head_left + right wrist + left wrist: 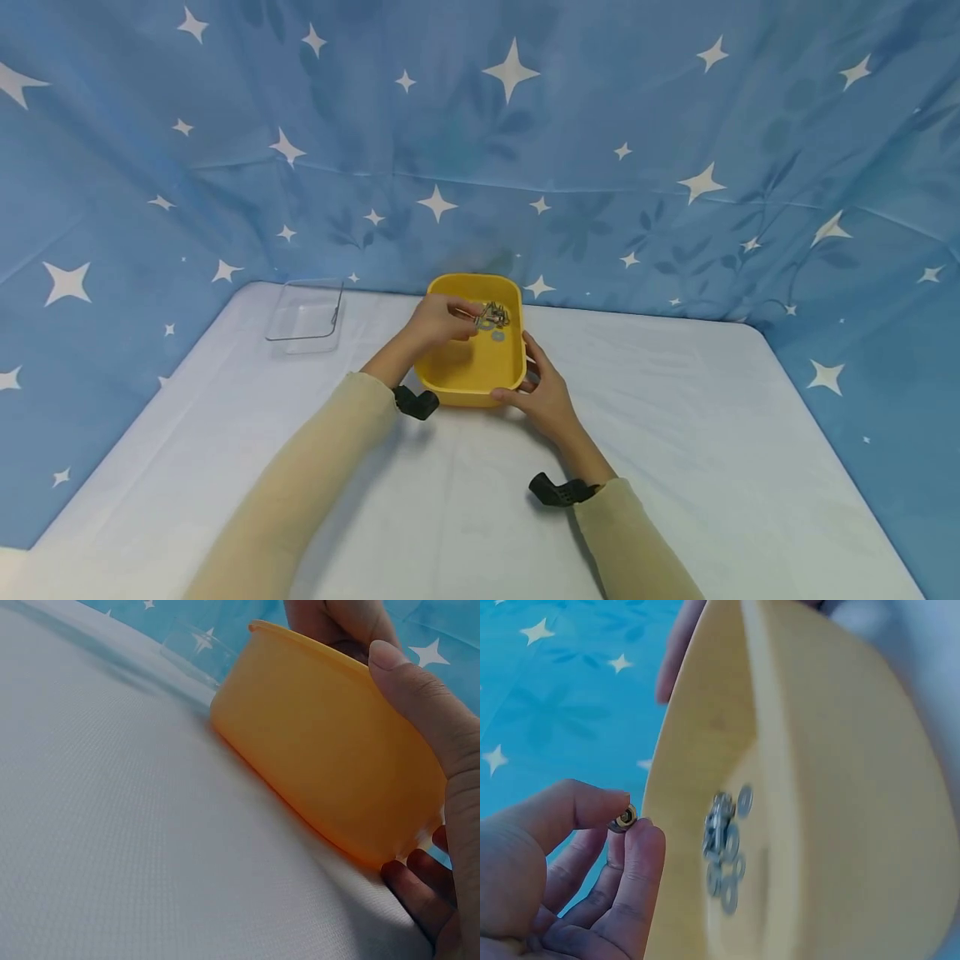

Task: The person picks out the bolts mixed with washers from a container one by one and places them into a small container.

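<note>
A yellow plastic bin (468,373) stands on the white-covered table, in front of me. Inside lies a cluster of metal bolts (495,313) with several flat washers (730,894). My left hand (442,321) is over the bin's left side and pinches a small metal fastener (624,819) between thumb and fingertips. Only its round, hollow-looking end shows, so its exact kind is unclear. At the near right corner, my right hand (546,398) grips the bin. Its thumb (412,682) lies at the rim, while the other fingers are at the outer wall, low down.
A clear, open-topped container (302,337) stands at the table's back left. Behind the table hangs a blue curtain (480,150) with white stars. White cloth (675,450) covers the tabletop. Each wrist wears a black camera mount (416,403).
</note>
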